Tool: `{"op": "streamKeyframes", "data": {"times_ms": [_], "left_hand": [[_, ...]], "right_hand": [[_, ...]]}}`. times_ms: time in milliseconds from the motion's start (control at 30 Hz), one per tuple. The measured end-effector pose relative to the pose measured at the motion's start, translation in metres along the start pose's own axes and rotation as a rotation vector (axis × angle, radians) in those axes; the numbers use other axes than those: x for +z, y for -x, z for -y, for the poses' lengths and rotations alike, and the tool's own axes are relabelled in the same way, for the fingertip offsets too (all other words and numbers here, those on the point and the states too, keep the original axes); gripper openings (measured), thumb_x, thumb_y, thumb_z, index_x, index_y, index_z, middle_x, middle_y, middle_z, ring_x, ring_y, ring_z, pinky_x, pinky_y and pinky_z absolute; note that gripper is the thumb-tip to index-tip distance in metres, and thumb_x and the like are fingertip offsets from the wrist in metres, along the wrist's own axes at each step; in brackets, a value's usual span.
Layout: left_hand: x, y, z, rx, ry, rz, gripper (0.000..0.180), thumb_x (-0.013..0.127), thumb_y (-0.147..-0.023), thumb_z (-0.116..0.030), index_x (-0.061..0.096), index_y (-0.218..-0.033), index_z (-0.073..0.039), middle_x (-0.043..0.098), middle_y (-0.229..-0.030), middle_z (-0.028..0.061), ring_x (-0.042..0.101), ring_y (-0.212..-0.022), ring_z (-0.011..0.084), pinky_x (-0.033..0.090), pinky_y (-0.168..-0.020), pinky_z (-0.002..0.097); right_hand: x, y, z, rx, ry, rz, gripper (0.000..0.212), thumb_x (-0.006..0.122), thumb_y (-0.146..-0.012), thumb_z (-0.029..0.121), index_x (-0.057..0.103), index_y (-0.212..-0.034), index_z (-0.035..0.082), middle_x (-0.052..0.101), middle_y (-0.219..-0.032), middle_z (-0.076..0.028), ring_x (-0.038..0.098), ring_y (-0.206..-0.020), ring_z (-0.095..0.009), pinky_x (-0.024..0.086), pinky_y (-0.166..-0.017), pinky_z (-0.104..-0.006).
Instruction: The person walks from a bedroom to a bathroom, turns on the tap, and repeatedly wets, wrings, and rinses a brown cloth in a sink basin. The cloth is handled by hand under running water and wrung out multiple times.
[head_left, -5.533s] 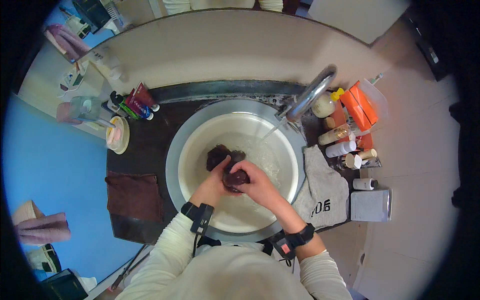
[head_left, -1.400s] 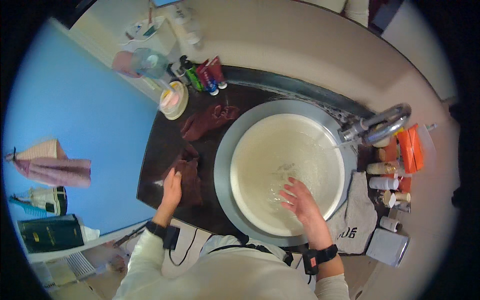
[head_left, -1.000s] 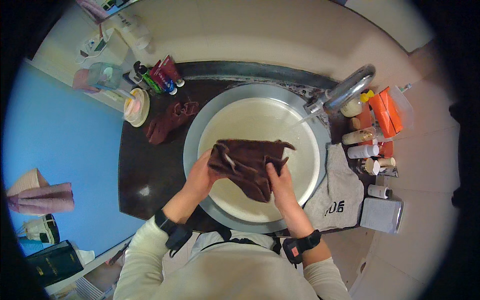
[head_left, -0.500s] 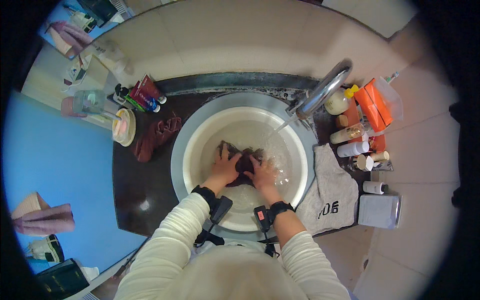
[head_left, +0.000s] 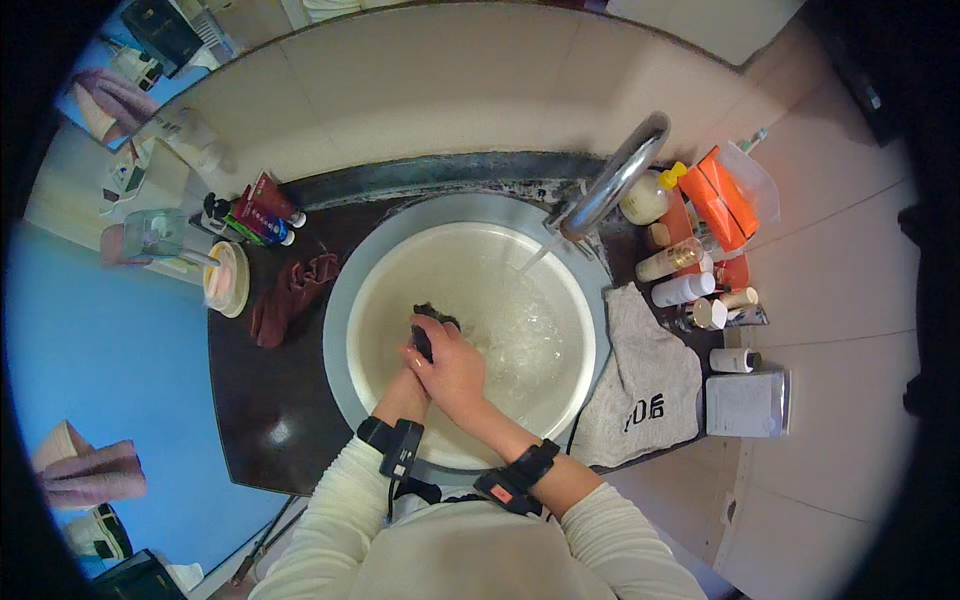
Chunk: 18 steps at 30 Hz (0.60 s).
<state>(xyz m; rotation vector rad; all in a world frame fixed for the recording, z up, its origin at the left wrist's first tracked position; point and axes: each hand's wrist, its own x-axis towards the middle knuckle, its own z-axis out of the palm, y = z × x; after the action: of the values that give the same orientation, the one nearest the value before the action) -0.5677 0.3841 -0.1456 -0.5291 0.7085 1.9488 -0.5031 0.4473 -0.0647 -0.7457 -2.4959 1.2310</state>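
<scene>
A dark, wet cloth [head_left: 437, 315] is bunched up above the water at the left part of the white basin [head_left: 358, 330]. My right hand [head_left: 455, 370] is closed on it, crossed over my left hand [head_left: 406, 372]. My left hand is mostly hidden beneath the right, closed around the same cloth. Water runs from the chrome faucet [head_left: 615, 185] into the basin, which holds water with bubbles to the right of my hands.
On the left of the dark counter lie a crumpled maroon cloth [head_left: 290, 298], a soap dish [head_left: 228, 280] and several tubes [head_left: 265, 210]. To the right are a grey towel [head_left: 645, 375], a yellow-topped pump bottle [head_left: 645, 200], several bottles [head_left: 683, 289] and an orange packet [head_left: 718, 200].
My hands were spread apart on the cloth under the water. Now they have come together to the left and lifted the cloth, bunched, with the right hand over the left.
</scene>
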Motion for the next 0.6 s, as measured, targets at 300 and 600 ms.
{"op": "streamKeyframes", "data": {"times_ms": [300, 600], "left_hand": [[0.018, 0.048, -0.012, 0.533, -1.165, -0.373, 0.026, 0.062, -0.086, -0.017, 0.054, -0.108, -0.005, 0.059, -0.101, 0.0080, 0.057, -0.092, 0.0191, 0.045, -0.085, 0.0318], [0.021, 0.061, -0.012, 0.086, -0.412, -0.058, 0.031, 0.059, -0.086, -0.018, 0.052, -0.114, -0.006, 0.057, -0.106, 0.0083, 0.054, -0.106, 0.0197, 0.044, -0.091, 0.0344]], "right_hand": [[-0.030, -0.018, -0.110, 0.027, 0.347, -0.252, 0.027, 0.058, -0.087, 0.037, 0.064, -0.086, 0.011, 0.063, -0.072, -0.014, 0.061, -0.069, -0.035, 0.048, -0.060, -0.0437], [-0.035, 0.006, -0.090, 0.659, -0.315, 0.262, 0.045, 0.058, -0.087, 0.046, 0.058, -0.107, 0.006, 0.060, -0.091, -0.007, 0.062, -0.078, -0.023, 0.050, -0.057, -0.0319]]}}
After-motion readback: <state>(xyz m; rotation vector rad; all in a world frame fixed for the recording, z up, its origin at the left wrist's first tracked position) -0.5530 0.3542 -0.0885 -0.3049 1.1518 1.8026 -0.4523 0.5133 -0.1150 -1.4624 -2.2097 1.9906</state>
